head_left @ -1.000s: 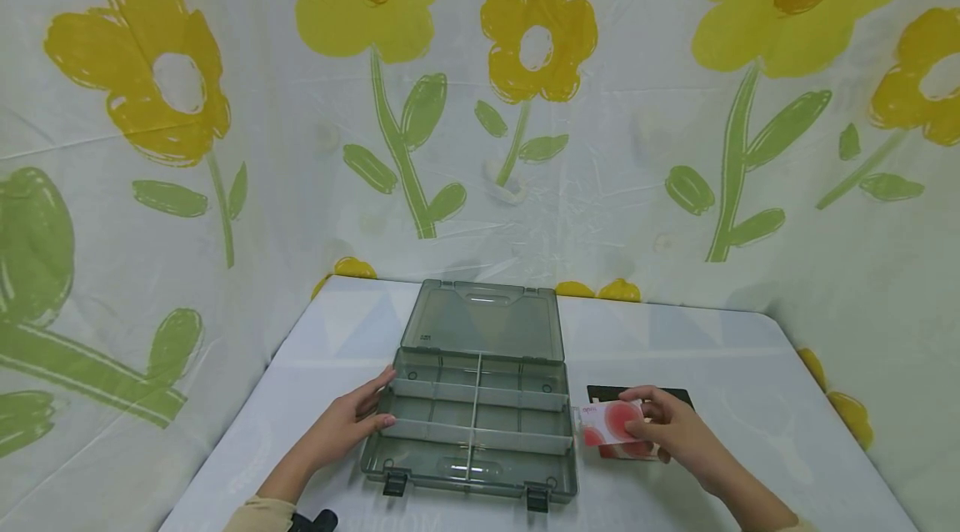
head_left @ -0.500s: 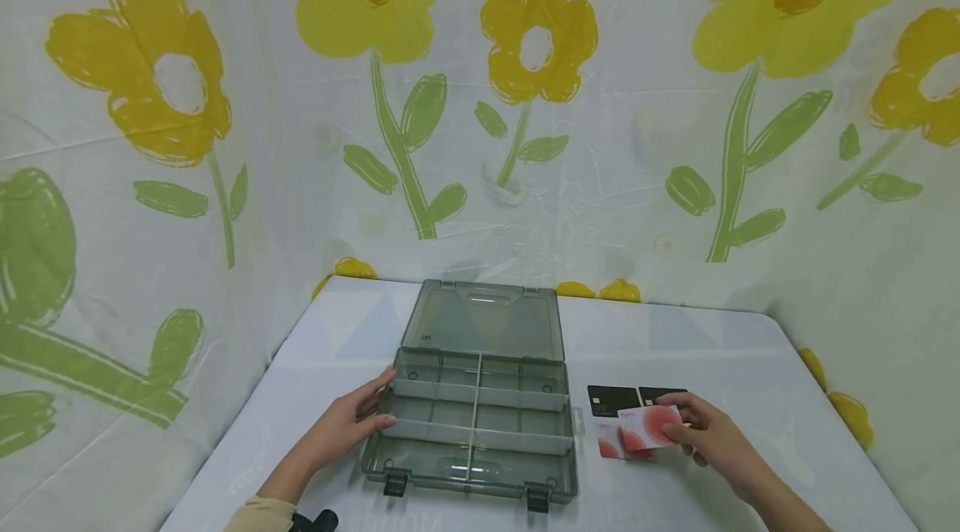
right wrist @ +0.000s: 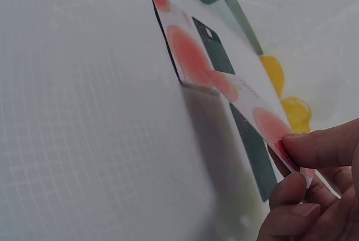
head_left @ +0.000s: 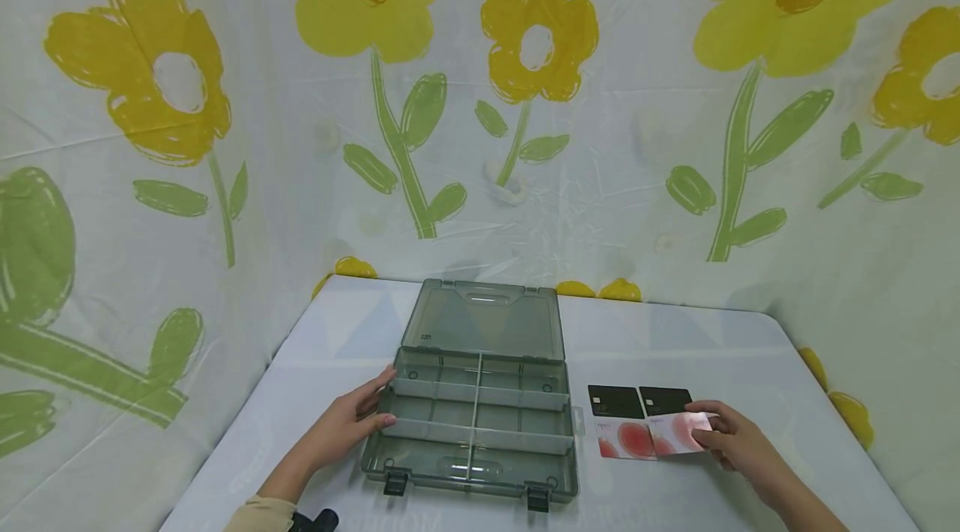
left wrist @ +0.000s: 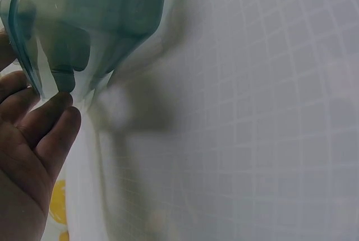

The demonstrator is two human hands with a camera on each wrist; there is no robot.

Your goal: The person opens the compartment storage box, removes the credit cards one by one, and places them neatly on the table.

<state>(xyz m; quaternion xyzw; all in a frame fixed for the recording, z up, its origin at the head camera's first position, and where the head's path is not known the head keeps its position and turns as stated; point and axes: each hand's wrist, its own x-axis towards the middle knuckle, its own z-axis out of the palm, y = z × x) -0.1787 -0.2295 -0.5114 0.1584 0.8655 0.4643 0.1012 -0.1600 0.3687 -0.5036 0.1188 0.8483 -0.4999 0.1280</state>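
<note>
My right hand (head_left: 738, 442) pinches a pink-and-white card (head_left: 675, 432) by its right end, thumb over its face. In the right wrist view the held card (right wrist: 255, 112) is tilted, its far end close to a matching card. That matching pink card (head_left: 626, 439) lies on the table, with two black cards (head_left: 617, 401) behind the pink pair. My left hand (head_left: 348, 424) rests against the left side of a translucent grey-green compartment box (head_left: 468, 486), thumb on its rim. The left wrist view shows fingers (left wrist: 59, 140) touching the box's outer wall (left wrist: 118, 5).
The box's lid (head_left: 483, 319) lies folded back behind it, and two black latches (head_left: 395, 483) hang at its front. White dividers (head_left: 517, 436) split the inside. A flower-printed curtain (head_left: 600, 182) surrounds the white table (head_left: 675, 332).
My right hand has moved right with the pink card, away from the box, uncovering the card beneath and the right black card. My left hand and the box have stayed put.
</note>
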